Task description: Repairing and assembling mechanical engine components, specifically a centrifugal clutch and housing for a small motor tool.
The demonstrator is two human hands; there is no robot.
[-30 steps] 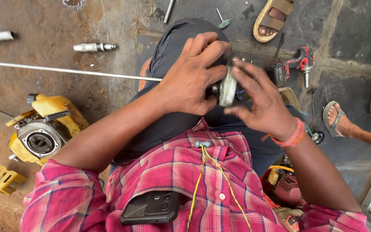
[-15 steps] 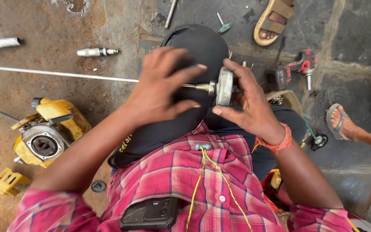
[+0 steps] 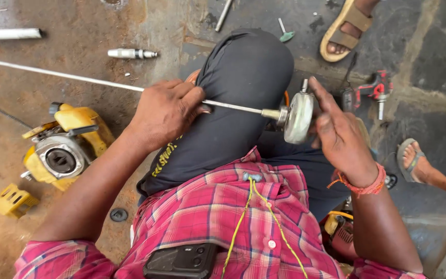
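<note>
A thin metal shaft (image 3: 233, 106) with a round grey metal drum (image 3: 299, 118) on its end lies across the person's raised knee, over the dark trousers (image 3: 243, 77). A brass-coloured collar joins the drum to the shaft. The left hand (image 3: 167, 111) is closed around the shaft, fingers (image 3: 189, 98) curled over it just left of the knee. The right hand (image 3: 339, 135) is at the drum, its fingers spread wide and its palm against the far face of the drum; an orange thread band circles that wrist.

The shaft runs on to the left, well past the left hand, as a long white rod over the dirty floor (image 3: 78, 31). On the floor to the left sits a yellow engine housing (image 3: 63, 147) with a loose yellow plastic part (image 3: 14, 200) near it. Further up lie a small silver cylinder (image 3: 130, 53) and a white pipe (image 3: 6, 34). To the right of the drum a red cordless drill (image 3: 370, 92) lies on the floor. Other people's sandalled feet (image 3: 347, 28) stand at the upper and right edges.
</note>
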